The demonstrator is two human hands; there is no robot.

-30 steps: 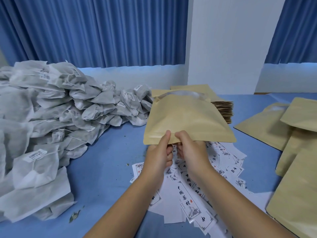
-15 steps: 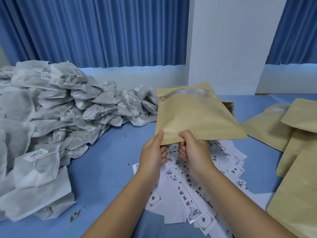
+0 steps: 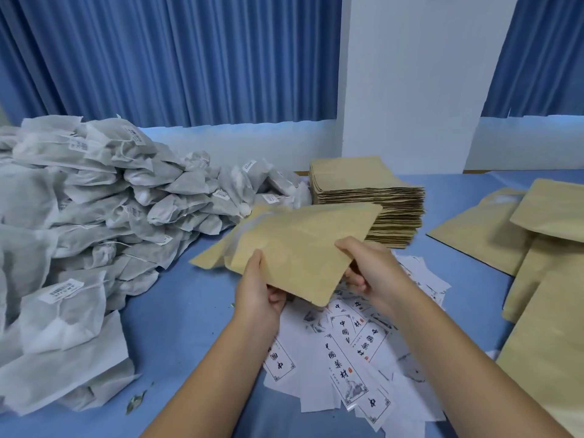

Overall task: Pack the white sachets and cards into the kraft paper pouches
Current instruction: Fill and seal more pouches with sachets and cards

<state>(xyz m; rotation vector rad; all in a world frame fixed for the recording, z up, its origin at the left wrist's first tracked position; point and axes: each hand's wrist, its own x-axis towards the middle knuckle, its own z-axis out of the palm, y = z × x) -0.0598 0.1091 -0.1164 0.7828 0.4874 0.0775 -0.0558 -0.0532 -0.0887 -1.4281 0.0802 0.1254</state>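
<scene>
Since the earlier frames the flat, tan kraft paper pouch [image 3: 303, 248] has swung from facing the person to slanting leftward, and the two hands, then side by side on its bottom edge, have drawn apart. The left hand [image 3: 257, 298] now has its grip on the near long edge, thumb on the top face and fingers curled beneath. The right hand [image 3: 373, 273] pinches the right-hand edge the same way, thumb above, fingers below. The pouch is held clear above the blue worktop [image 3: 177, 327]. It is smooth and matt with rounded corners. A pale translucent strip runs along its far-left end, where the two paper layers stand slightly apart.

Directly below both grips lies a loose scatter of white printed cards [image 3: 347, 352] bearing black characters and thin frames. Left of the left grip rises a big heap of white fabric sachets [image 3: 94, 232], several with barcode labels and strings. Beyond the right grip, just behind the held pouch, sits a neat stack of flat kraft pouches [image 3: 379, 197]. Well to the right of that grip, more tan pouches [image 3: 537, 295] lie overlapping on the worktop. Blue pleated curtains [image 3: 158, 58] and a white pillar [image 3: 410, 74] stand behind.
</scene>
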